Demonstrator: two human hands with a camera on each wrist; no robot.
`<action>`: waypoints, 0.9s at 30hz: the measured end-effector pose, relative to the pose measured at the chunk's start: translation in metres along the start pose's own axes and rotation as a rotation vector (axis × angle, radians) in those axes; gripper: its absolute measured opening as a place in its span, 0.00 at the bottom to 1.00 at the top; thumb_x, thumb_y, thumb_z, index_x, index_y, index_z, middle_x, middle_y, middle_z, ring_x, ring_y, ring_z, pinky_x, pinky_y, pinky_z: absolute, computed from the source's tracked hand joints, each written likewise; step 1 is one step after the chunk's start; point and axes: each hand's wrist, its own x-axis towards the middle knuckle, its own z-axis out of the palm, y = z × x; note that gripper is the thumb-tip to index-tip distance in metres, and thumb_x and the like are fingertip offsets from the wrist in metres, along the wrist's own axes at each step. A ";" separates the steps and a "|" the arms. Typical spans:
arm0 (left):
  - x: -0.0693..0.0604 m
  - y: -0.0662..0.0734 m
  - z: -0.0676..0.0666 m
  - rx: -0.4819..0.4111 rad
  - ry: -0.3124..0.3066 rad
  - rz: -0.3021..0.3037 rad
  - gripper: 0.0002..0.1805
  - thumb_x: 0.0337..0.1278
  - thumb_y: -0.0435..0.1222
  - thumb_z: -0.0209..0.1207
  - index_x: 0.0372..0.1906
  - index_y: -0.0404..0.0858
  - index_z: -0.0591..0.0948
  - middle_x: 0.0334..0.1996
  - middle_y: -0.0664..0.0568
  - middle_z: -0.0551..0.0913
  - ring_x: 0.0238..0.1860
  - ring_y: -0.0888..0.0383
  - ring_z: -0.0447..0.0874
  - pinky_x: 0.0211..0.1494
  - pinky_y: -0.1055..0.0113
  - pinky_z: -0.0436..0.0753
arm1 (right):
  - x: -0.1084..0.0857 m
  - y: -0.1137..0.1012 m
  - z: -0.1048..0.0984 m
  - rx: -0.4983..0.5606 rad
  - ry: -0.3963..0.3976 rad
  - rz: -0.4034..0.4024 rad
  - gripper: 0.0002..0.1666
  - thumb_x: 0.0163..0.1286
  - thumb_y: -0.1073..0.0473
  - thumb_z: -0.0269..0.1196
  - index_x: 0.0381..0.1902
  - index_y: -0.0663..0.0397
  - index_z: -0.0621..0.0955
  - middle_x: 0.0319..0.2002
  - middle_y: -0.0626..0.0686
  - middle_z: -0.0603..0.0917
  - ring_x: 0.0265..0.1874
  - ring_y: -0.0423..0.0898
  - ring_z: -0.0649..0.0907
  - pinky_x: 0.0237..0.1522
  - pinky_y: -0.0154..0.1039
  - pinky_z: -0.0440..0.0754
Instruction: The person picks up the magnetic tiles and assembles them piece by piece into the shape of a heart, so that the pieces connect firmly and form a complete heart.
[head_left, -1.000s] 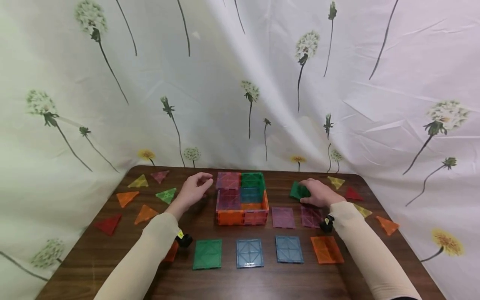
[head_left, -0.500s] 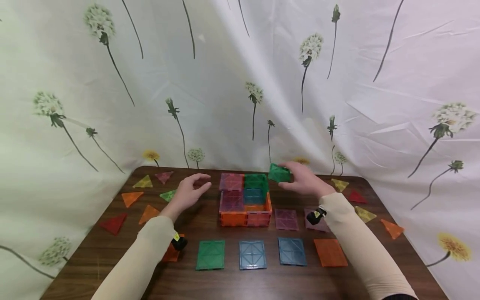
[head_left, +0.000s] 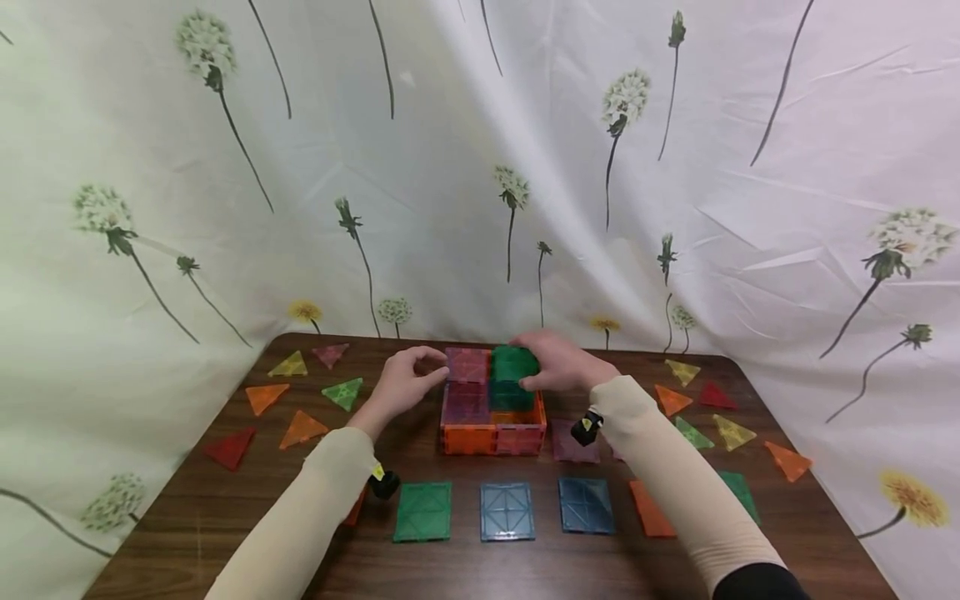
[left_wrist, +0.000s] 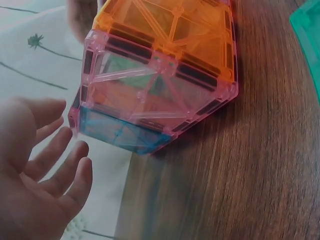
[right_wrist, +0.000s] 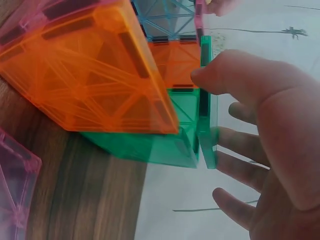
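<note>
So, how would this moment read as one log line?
right hand: pinches green translucent tile | place: at far-right part of tile box | left hand: beside box's left side, touch unclear

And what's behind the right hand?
In the head view, behind the right hand are the flowery cloth, the brown table and the green tile it pinches. The hand covers part of that tile and a patch of table, so I can't tell whether anything lies there.

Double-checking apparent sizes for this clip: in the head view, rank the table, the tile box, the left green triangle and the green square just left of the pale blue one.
1. Table
2. Tile box
3. Green square
4. Green triangle, lying farther away
</note>
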 end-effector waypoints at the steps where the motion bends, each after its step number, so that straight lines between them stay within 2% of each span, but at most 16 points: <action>1: 0.000 0.000 0.001 -0.006 -0.002 -0.005 0.14 0.73 0.42 0.65 0.56 0.43 0.87 0.51 0.47 0.87 0.46 0.51 0.84 0.46 0.55 0.83 | 0.001 0.000 0.002 0.000 -0.007 0.002 0.38 0.71 0.55 0.70 0.75 0.58 0.72 0.64 0.56 0.79 0.54 0.54 0.78 0.53 0.49 0.78; 9: -0.003 0.000 0.004 -0.048 -0.006 -0.030 0.14 0.72 0.41 0.66 0.56 0.43 0.86 0.50 0.48 0.88 0.43 0.53 0.86 0.41 0.60 0.83 | 0.002 -0.001 0.007 0.033 -0.030 0.030 0.40 0.72 0.56 0.70 0.77 0.55 0.69 0.69 0.56 0.76 0.58 0.53 0.78 0.58 0.49 0.78; 14: -0.003 0.001 0.005 -0.052 -0.011 -0.022 0.14 0.71 0.42 0.67 0.56 0.44 0.86 0.51 0.49 0.88 0.44 0.53 0.86 0.42 0.59 0.84 | 0.002 -0.001 0.008 0.043 -0.033 0.043 0.41 0.72 0.55 0.69 0.79 0.53 0.68 0.71 0.55 0.75 0.60 0.52 0.77 0.61 0.50 0.78; 18: -0.002 0.000 0.006 -0.051 -0.003 -0.026 0.13 0.71 0.41 0.67 0.56 0.45 0.87 0.50 0.50 0.88 0.45 0.53 0.86 0.43 0.59 0.84 | 0.002 0.000 0.009 0.056 -0.031 0.037 0.41 0.73 0.56 0.69 0.79 0.55 0.67 0.71 0.57 0.75 0.59 0.53 0.77 0.60 0.51 0.78; 27: -0.003 -0.004 -0.003 -0.015 -0.006 -0.021 0.14 0.75 0.41 0.63 0.59 0.43 0.85 0.52 0.50 0.88 0.46 0.51 0.82 0.43 0.58 0.81 | -0.001 0.005 0.011 0.101 -0.022 0.054 0.41 0.74 0.53 0.68 0.79 0.55 0.66 0.69 0.57 0.75 0.59 0.53 0.78 0.58 0.50 0.78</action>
